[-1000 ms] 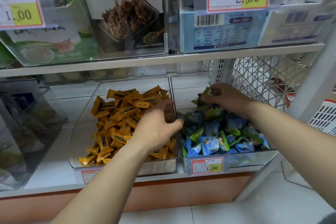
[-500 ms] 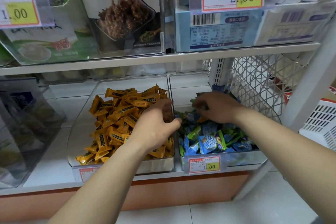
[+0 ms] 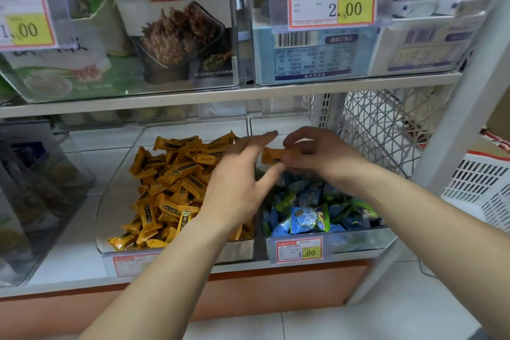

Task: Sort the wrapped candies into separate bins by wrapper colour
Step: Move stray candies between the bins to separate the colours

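In the head view, the person's right hand [image 3: 317, 154] is no longer buried at the back of the clear plastic right-hand bin [image 3: 358, 240], where it was digging half a second ago. It is now raised above the divider between the two bins and pinches a single orange-wrapped candy [image 3: 271, 156] between thumb and fingertips. The left hand [image 3: 237, 182], which hovered loosely curled over the edge of the clear plastic left-hand bin [image 3: 124, 174], has opened. Its fingers are spread wide and straight, with the index above the candy and the thumb just below it. Motion blur hides whether it already touches the wrapper. The stray appears to have been fished out of the heap of blue and green wrapped candies [image 3: 309, 210], and a hand-over looks to be in progress. Its proper place is the pile of orange wrapped candies [image 3: 176, 182] just to the left, so this piece is probably one short drop from being sorted. Whether more orange strays lie under the blue and green heap cannot be told.
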A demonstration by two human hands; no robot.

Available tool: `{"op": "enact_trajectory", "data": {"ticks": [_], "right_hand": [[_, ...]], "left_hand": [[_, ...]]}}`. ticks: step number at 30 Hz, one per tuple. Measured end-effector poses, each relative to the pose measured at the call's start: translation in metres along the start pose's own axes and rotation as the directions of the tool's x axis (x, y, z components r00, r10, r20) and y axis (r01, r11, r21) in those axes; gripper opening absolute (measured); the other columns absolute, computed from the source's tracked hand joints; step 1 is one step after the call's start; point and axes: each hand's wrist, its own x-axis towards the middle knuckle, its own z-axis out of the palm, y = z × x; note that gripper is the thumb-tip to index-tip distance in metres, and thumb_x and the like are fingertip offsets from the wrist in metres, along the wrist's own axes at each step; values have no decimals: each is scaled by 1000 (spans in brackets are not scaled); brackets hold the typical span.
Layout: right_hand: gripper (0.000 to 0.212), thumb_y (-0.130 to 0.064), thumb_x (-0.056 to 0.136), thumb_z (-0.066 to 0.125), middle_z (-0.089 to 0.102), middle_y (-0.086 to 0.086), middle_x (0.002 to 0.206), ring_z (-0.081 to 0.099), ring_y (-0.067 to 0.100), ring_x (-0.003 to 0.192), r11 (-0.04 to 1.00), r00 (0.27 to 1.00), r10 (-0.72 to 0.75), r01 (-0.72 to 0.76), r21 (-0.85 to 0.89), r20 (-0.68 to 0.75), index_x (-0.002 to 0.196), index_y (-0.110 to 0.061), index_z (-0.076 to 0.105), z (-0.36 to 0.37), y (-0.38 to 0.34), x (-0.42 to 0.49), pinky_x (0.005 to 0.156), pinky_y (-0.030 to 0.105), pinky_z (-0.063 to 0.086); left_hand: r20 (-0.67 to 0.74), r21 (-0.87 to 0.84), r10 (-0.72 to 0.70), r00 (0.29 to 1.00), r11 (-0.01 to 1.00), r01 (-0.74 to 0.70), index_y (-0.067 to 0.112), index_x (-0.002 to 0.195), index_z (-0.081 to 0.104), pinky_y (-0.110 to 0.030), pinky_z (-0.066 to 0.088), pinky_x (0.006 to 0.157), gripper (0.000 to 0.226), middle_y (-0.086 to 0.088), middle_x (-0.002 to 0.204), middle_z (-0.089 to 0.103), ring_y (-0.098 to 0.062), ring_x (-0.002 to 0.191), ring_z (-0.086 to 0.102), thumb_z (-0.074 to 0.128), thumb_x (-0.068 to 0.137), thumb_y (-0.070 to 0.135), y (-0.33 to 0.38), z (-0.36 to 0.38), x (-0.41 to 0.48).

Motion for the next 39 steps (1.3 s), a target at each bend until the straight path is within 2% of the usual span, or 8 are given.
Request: {"op": "enact_trajectory", "data": {"ticks": [4,9,13,15,19,28,33,39], "right_hand": [[21,-22,83,73,74,16,101,73,33,94,958,1000,22,-16,287,-18,100,-12,66,5,-11,-7,83,38,60],[26,-25,91,69,68,-1,116,64,13,101,832,955,-117,-55,-552,-271,116,-21,65,-40,3,-20,81,23,45],[47,-32,89,69,61,7,129,58,18,106,656,967,-59,-150,-740,-248,133,-19,57,-66,18,-46,76,18,36],[55,-38,87,68,62,9,130,60,24,113,626,979,-31,-139,-767,-202,137,-20,54,-67,23,-59,81,20,38],[62,-44,84,68,59,14,129,55,32,119,642,972,49,-207,-738,-230,137,-17,49,-61,37,-65,84,26,41],[106,-71,75,64,34,16,153,46,36,131,713,906,259,-414,-566,-336,155,-19,17,-57,66,-24,100,37,44],[125,-81,62,64,39,9,155,50,32,130,758,875,376,-480,-441,-306,158,-29,2,-63,81,-1,101,39,47],[87,-61,73,68,58,-1,135,58,22,115,874,914,327,-389,-292,-239,148,-30,37,-67,91,16,98,35,46]], "left_hand": [[-141,-21,29,990,999,-33,24,118,68,-37,56,84,27,9,104,71,-10,95,66,66,92,30,7,-5,1],[-133,295,-202,970,927,234,30,127,61,-30,49,65,34,0,102,72,-13,77,61,64,93,35,-26,-29,-5],[-100,444,-270,958,849,286,22,136,55,-46,51,91,49,-12,135,56,-35,121,53,66,90,36,-22,-33,-9],[-125,455,-199,972,859,235,18,127,60,-44,53,87,44,-13,122,62,-34,112,57,63,88,39,0,-26,-9],[30,263,-38,999,964,28,30,124,60,-31,47,87,38,1,119,64,-19,110,59,63,87,40,43,5,-4],[357,80,-468,809,878,472,17,138,45,-25,36,72,62,-7,134,56,-20,103,52,60,89,52,21,108,75],[452,96,-660,600,705,703,6,153,23,-36,41,100,108,-17,153,39,-35,133,45,53,79,79,-11,141,91],[571,-21,-628,528,632,775,14,144,48,-32,47,100,103,-10,140,55,-29,120,57,58,69,84,-17,156,109]]}}
